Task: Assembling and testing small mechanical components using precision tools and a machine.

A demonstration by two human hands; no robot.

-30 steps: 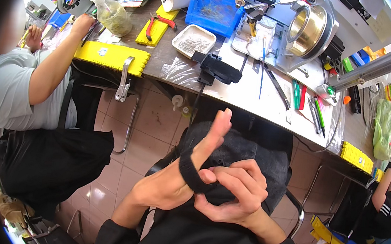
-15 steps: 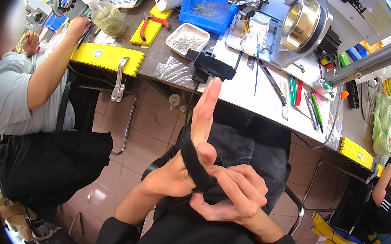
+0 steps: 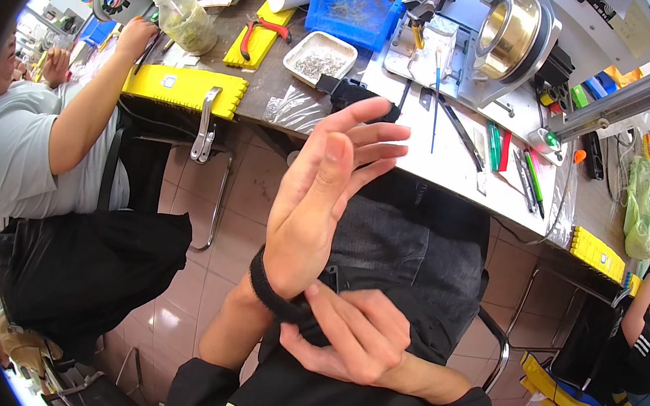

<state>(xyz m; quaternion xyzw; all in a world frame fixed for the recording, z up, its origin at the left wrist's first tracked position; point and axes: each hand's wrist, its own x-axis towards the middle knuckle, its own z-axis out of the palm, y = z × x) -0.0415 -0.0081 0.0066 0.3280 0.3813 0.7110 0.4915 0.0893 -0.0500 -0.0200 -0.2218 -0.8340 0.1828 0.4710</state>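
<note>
A black fabric strap [image 3: 265,288] is looped around my left wrist. My left hand [image 3: 310,193] is held up over my lap, fingers spread and holding nothing. With its fingers bent and pinched together, my right hand [image 3: 358,335] grips the strap on the inner side of that wrist. The strap's end is partly hidden by these fingers. Beyond my left fingertips, at the table's front edge, lies a black strapped device [image 3: 346,91], partly covered by my hand.
On the bench are a blue bin [image 3: 337,29], a white dish [image 3: 295,70], red-handled pliers [image 3: 250,32], a brass-coloured spool [image 3: 491,37], a green pen [image 3: 535,192] and tweezers [image 3: 461,134]. A yellow edge strip [image 3: 193,90] is clamped at left. People [image 3: 24,137] sit on both sides.
The strap has slid from around my left palm down to the wrist. My left hand has turned and its fingers have spread. My right hand has moved slightly left with the strap.
</note>
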